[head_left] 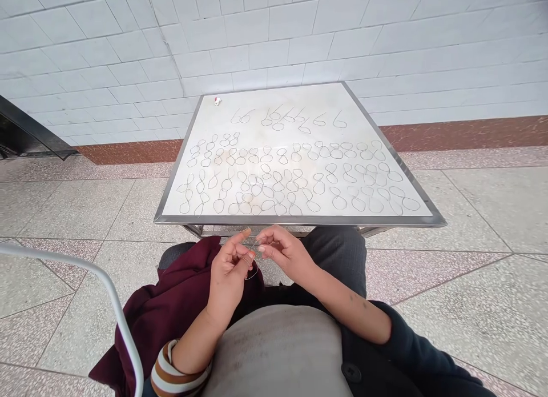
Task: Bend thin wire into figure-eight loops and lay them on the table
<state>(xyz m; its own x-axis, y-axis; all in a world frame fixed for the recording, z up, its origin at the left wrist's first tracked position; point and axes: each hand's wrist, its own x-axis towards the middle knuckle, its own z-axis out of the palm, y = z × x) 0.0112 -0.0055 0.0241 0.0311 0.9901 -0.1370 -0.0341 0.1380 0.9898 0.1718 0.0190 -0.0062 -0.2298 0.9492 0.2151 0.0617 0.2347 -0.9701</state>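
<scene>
Head view: bare left hand point(229, 274) and bare right hand point(285, 253), fingers pinched shut on a thin silver wire point(252, 269), just below the steel edge point(299, 220) of a white table point(274, 140), open tile floor point(471, 214) to both sides.

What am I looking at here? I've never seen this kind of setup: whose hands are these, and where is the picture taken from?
This picture comes from a camera worn on a person's head, looking forward and down, so there is no machine, only bare hands. The left hand and right hand together pinch a thin wire, and a small loop of it hangs below them. Beyond stands a steel-rimmed table, its white top carrying rows of thin figure-eight shapes, apparently bent wire.
</scene>
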